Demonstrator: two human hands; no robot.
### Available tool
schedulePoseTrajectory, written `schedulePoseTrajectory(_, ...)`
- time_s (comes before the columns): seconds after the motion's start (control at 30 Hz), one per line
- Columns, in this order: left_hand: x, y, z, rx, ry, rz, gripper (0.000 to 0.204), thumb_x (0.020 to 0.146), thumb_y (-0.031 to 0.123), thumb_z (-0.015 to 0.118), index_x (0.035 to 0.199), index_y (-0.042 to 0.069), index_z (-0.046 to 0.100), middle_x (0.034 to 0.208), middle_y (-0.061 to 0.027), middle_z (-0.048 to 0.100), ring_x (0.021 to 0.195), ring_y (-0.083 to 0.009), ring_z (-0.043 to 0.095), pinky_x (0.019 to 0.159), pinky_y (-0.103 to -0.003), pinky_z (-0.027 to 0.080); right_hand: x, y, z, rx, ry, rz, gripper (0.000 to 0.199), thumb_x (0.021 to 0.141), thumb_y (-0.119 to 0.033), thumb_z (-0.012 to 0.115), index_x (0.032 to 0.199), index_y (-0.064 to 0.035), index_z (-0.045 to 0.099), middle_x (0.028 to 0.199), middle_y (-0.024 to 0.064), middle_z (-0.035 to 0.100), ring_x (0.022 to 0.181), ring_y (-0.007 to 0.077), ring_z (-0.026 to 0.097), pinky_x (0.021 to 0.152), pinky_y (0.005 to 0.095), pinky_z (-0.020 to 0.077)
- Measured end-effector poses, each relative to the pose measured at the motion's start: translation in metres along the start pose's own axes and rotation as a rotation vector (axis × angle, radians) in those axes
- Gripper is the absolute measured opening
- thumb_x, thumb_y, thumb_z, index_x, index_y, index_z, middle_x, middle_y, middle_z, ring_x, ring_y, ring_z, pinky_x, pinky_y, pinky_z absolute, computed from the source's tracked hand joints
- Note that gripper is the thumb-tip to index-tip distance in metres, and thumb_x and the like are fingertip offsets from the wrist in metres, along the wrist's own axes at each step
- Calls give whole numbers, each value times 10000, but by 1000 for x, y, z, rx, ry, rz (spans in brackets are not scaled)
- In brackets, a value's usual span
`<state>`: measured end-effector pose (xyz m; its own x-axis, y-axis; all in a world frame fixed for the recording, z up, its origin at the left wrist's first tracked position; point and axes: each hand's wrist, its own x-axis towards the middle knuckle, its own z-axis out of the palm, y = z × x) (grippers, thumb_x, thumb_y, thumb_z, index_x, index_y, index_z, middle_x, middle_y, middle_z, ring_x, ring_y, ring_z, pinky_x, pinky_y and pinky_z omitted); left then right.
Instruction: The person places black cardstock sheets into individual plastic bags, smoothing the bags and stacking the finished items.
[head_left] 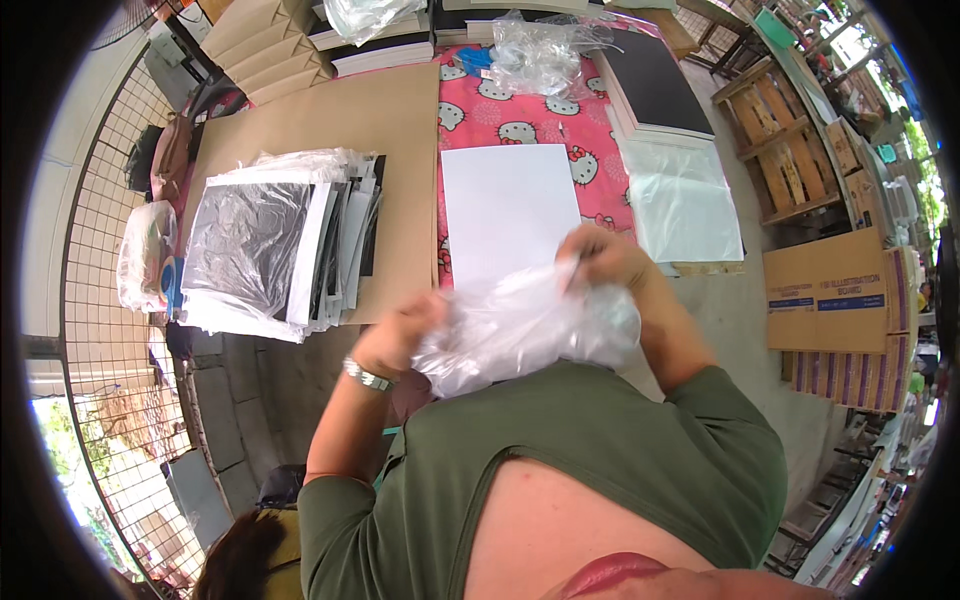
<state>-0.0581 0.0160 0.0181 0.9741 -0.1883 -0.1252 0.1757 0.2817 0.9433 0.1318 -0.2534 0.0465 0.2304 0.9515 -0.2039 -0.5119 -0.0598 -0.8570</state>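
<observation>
A clear plastic bag [520,330] is stretched between my two hands, close in front of my body. My left hand [408,328], with a metal watch on its wrist, pinches the bag's left side. At the far right edge of the bag, my right hand [605,262] is closed on the plastic. Both hands are smeared by motion, so single fingers are hard to make out. A white board or sheet [510,205] lies flat just beyond the bag, which covers its near end.
Plastic-wrapped black and white boards [250,235] lie piled on brown cardboard [405,180] at left. To the right are flat clear bags [685,200] and a black-topped stack [655,80]. Crumpled plastic [540,55] rests on the pink patterned cloth [520,110].
</observation>
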Motion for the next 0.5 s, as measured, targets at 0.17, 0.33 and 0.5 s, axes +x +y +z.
schedulePoseTrajectory(0.17,-2,52,4,-95,45,-231,446,796,219,653,1109,-58,496,986,-107,583,828,-200,566,740,-350,464,2,-8,-7,-49,99,-236,135,803,-64,611,895,29,643,821,84,657,776,154,605,694,276,467)
schedulePoseTrajectory(0.33,6,42,-3,111,210,-248,347,741,208,704,970,-29,596,1067,-122,599,921,-214,589,787,-288,466,-3,-32,-24,16,90,-111,148,850,-147,587,897,-15,634,810,47,650,814,145,592,746,271,448)
schedulePoseTrajectory(0.5,17,41,-23,-309,116,-1,411,824,263,616,1086,-42,531,953,-151,625,811,-202,620,806,-327,481,-7,-8,-23,-443,415,-151,179,840,-59,545,1008,-34,603,882,49,637,832,134,598,809,286,461)
